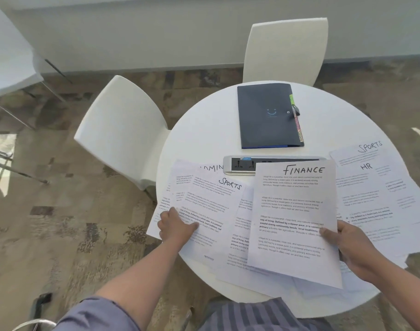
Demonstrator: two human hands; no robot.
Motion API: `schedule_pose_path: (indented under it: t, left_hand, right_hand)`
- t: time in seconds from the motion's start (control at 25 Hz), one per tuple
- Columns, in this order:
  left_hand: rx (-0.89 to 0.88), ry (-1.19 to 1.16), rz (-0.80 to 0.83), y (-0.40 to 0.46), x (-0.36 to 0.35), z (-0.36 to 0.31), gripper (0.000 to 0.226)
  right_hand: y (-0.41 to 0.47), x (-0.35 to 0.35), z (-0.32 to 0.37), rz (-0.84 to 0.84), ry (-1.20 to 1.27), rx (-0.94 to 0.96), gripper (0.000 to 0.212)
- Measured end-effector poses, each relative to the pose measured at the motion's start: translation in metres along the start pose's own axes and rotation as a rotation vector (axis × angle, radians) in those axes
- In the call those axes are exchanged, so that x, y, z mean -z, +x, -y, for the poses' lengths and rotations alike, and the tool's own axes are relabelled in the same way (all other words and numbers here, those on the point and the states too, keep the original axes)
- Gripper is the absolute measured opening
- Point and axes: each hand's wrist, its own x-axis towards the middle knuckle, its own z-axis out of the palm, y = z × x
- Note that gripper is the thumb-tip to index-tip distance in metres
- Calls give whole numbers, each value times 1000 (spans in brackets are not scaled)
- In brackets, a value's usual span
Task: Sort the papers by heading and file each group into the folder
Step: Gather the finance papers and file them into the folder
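Head view: our right hand (354, 252) pinches the FINANCE sheet (293, 218), nearer us than the folder (268, 115) (closed). Left hand (176, 226) presses flat on the SPORTS sheet (211, 211). Loose overlapping papers overhang the table (204, 130); we judge a tug could drag them off.

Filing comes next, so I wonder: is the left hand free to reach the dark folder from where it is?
Probably yes: the left hand only presses flat on a SPORTS sheet, and bare table lies between it and the folder.
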Motion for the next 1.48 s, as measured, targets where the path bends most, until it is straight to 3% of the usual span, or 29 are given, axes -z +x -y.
schedule_pose_path:
  t: [0.2,0.28,0.4,0.48,0.56,0.68,0.8,0.88,1.16,1.28,1.36,1.48]
  left_hand:
    - [21,-148,29,12,1,5,89]
    - [41,-96,61,17,5,5,83]
    - [46,12,62,20,7,6,61]
    - [-7,-117,87,19,6,7,47]
    - [-48,-340,207,18,6,11,40]
    - [4,-581,459,13,15,17,54]
    - [64,-709,686,5,15,19,53]
    - [41,-702,735,-1,7,18,58]
    - [-180,-450,550,-22,-13,-1,41]
    - [-271,-141,484,-21,-10,1,46]
    - [-261,-48,361,-16,-4,4,50]
    - [-139,-83,40,-3,9,13,41]
  right_hand:
    - [1,-5,2,-26,14,-1,19]
    - [1,-8,-1,-35,17,-2,18]
    - [2,-11,-5,-30,24,-9,18]
    - [4,-12,-5,-25,22,-15,18]
    - [8,-11,-3,-31,26,-19,18]
    - [12,-10,-2,-53,49,-26,18]
    - [12,-8,-2,-64,66,-34,18]
    - [11,-8,-3,-77,70,-37,19]
    - [9,-14,-7,-88,58,-39,16]
    - [9,-20,-9,-71,49,-39,17]
    - [10,-24,-9,-51,41,-40,19]
    - [11,-27,-6,-28,26,-37,19]
